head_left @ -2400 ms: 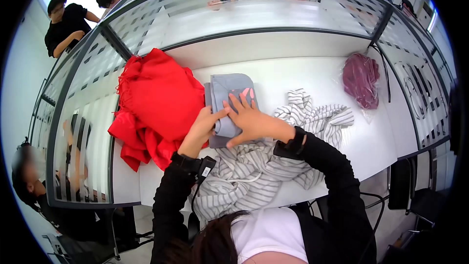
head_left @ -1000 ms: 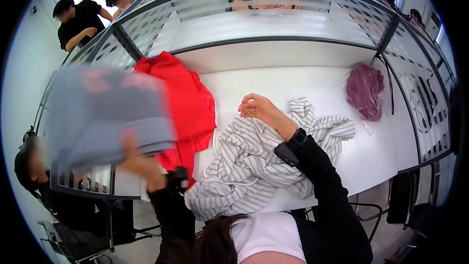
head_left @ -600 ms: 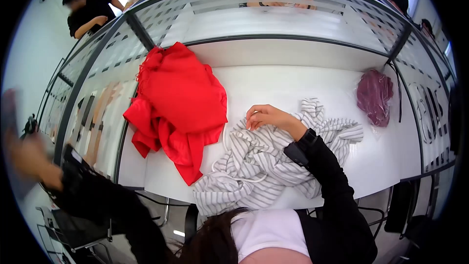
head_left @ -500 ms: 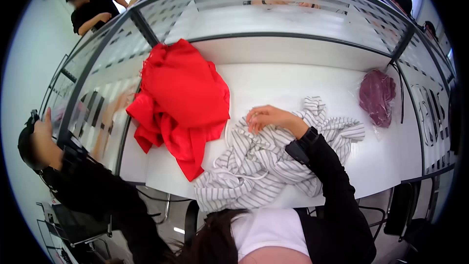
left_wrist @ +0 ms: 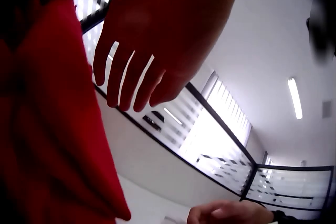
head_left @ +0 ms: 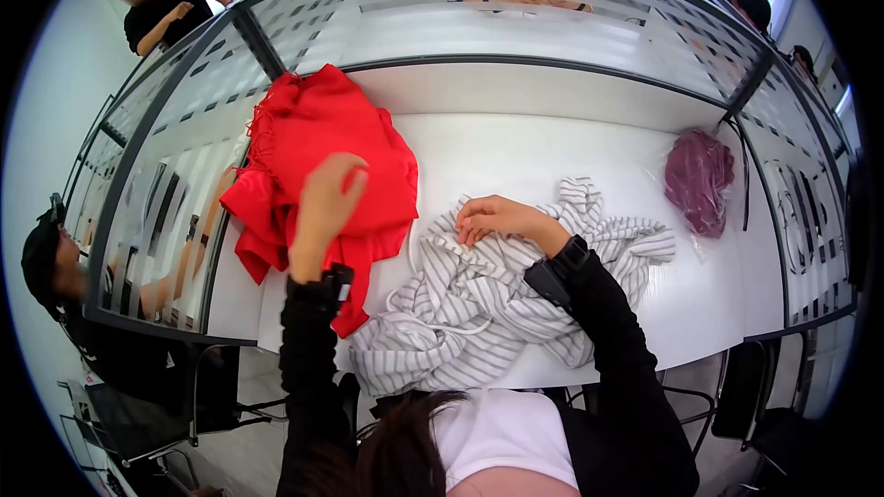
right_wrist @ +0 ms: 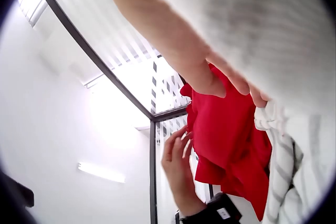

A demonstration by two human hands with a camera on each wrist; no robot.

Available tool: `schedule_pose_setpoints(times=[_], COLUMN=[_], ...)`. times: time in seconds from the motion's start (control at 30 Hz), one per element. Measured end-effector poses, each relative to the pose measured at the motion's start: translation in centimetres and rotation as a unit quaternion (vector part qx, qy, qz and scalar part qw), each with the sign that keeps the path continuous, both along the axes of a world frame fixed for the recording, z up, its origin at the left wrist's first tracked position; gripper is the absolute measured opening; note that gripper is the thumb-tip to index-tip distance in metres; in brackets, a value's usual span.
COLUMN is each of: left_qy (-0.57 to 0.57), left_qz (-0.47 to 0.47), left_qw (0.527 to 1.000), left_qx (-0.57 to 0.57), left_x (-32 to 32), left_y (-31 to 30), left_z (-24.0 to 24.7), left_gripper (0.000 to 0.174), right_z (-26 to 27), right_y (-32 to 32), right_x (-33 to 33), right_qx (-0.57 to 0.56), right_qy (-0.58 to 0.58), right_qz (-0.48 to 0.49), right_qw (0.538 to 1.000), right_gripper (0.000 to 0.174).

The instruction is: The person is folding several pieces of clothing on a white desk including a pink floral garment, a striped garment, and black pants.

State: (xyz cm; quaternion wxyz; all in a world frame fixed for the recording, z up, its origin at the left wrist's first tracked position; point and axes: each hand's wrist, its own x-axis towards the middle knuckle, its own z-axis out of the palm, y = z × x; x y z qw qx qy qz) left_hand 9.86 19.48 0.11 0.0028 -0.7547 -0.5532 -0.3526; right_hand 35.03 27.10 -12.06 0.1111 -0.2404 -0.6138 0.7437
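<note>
My left hand [head_left: 324, 207] hovers over the red fringed scarf [head_left: 368, 156], its fingers loosely bent and holding nothing. In the left wrist view that hand [left_wrist: 152, 40] shows its fingers slightly spread beside the red cloth [left_wrist: 47, 103]. My right hand [head_left: 505, 218] rests on a crumpled white garment with grey stripes [head_left: 497, 304], its fingers relaxed. A white cord lies across this garment. The right wrist view shows the right fingers [right_wrist: 210, 83] right at the striped cloth [right_wrist: 286, 166], with part of the hand hidden behind it.
A plum-coloured bundle in a clear plastic bag [head_left: 700, 184] lies at the right of the white table [head_left: 488, 143]. Dark-framed glass partitions [head_left: 543, 60] border the table on three sides. A person [head_left: 55, 258] sits beyond the left partition, and others are behind the far one.
My left hand carried the folded grey cloth from the table off to the left, where it left view. That hand is back, holding nothing. My right hand came down onto the striped garment.
</note>
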Motion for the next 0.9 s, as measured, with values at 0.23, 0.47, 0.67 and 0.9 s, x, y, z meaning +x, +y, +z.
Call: schedule_pose_setpoints(times=[0.23,0.47,0.67,0.9], left_qy=[-0.047,0.025,0.084,-0.212], left_qz=[-0.207,-0.246,-0.237,-0.112], left_qw=[0.965,0.931,0.953,0.946], left_qx=[-0.153,-0.268,-0.168,-0.219], left_x=[-0.7,0.8,0.8,1.0], left_y=[1.4,-0.3,-1.8,-1.3], left_z=[-8.8,-11.0,-13.7,-8.7], left_gripper=[0.027,0.039,0.020,0.015], right_z=[-0.4,2.0,8.1,7.4], right_y=[0.4,0.1,-3.2,-10.5], right_x=[0.0,1.7,5.6,9.2], right_qx=[0.022,0.183,0.340,0.537], right_qy=[-0.020,-0.107,-0.190,-0.267], right_qz=[-0.001,-0.041,-0.075,-0.004], right_qw=[1.000,0.976,0.918,0.800], right_gripper=[0.019,0.019,0.034,0.083])
